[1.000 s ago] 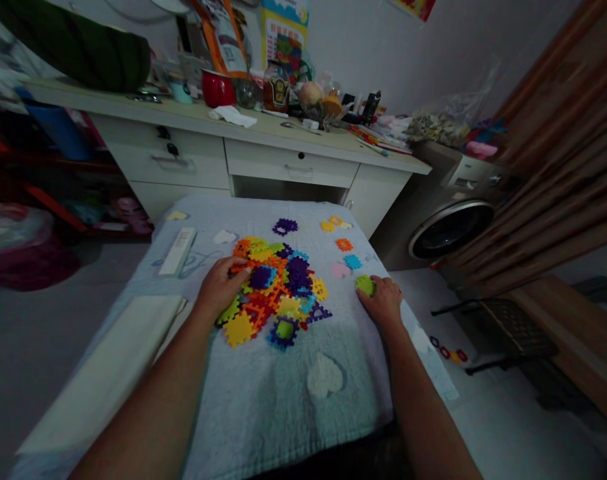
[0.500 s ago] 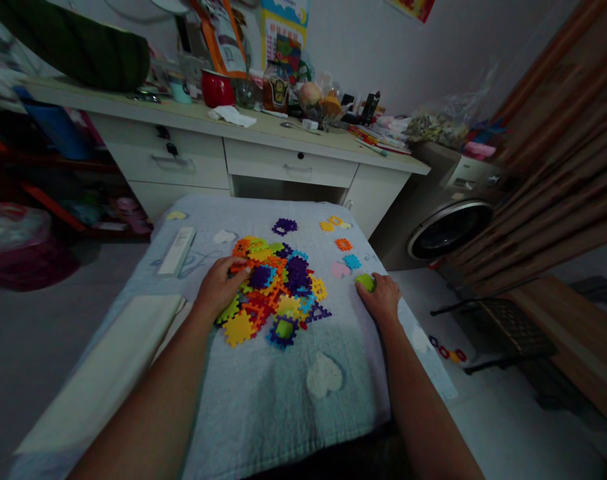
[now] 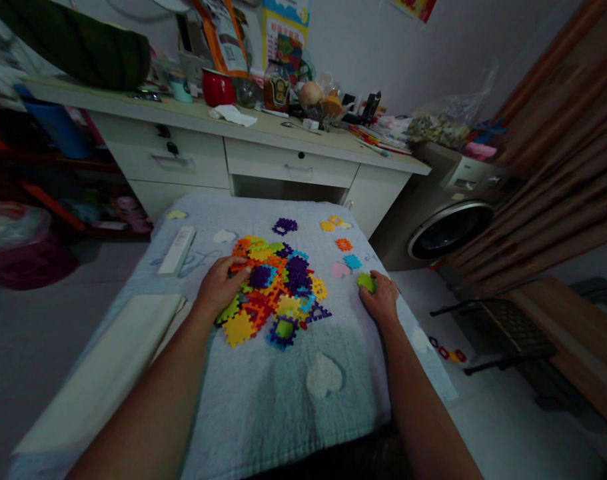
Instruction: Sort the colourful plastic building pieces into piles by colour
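A heap of toothed plastic interlocking tiles in orange, yellow, purple, red, blue and green lies in the middle of the cloth-covered table. My left hand rests at the heap's left side, thumb and fingers apart and touching the tiles; its fingertips are partly hidden among them. Over by the right edge, my right hand has its thumb and fingers on a green tile, low over the cloth. Beyond it, a blue tile, an orange tile and a yellow tile lie in a loose line.
Purple tiles lie behind the heap. At left are a white box-like bar and a folded cream cloth. A cluttered white counter stands behind, with a washing machine and a low chair to the right.
My right hand has shifted very slightly, and the green tile in it shows a little more of its toothed edge. My left hand stays at the heap.
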`<state>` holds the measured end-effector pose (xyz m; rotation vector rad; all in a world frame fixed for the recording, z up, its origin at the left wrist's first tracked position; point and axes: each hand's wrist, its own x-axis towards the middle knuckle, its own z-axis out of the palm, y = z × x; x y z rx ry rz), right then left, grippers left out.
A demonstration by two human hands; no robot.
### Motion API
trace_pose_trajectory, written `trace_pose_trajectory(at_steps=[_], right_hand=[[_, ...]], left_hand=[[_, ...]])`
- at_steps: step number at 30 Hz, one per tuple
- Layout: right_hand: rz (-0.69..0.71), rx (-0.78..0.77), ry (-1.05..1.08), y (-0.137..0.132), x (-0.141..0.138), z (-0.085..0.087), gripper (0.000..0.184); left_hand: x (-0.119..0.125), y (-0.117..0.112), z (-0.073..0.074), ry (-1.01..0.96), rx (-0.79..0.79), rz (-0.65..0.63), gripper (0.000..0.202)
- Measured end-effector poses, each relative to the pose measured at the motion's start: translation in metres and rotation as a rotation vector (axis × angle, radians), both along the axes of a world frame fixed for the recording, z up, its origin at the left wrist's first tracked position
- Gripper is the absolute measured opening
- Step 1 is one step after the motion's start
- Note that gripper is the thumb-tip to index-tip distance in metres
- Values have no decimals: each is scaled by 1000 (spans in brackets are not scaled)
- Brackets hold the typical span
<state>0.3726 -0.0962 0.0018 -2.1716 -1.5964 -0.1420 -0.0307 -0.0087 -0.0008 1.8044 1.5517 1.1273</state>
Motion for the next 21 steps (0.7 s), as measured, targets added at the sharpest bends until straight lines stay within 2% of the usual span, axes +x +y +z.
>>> trace_pose_trajectory(at_steps=[4, 8, 10, 13, 15, 18, 21], right_hand=[[13, -7, -7, 0, -2, 0, 56], [84, 49, -20, 2, -14, 10, 55], [205, 32, -9, 5, -25, 16, 49], [464, -66, 65, 13, -49, 24, 40], [582, -124, 129, 18, -67, 28, 40], [615, -193, 193, 26, -90, 33, 47], [598, -280, 257, 29, -99, 39, 46]], left_hand=[[0, 1, -1, 0, 6, 10, 39], [1, 0, 0, -2, 3, 12, 38], [1, 0, 1, 6, -1, 6, 39], [0, 1, 0, 17, 4, -2, 39], [0, 2, -1, 17, 9, 0, 39], [-1, 2, -3, 10, 12, -1, 39], [0, 1, -1, 12, 16, -7, 40]])
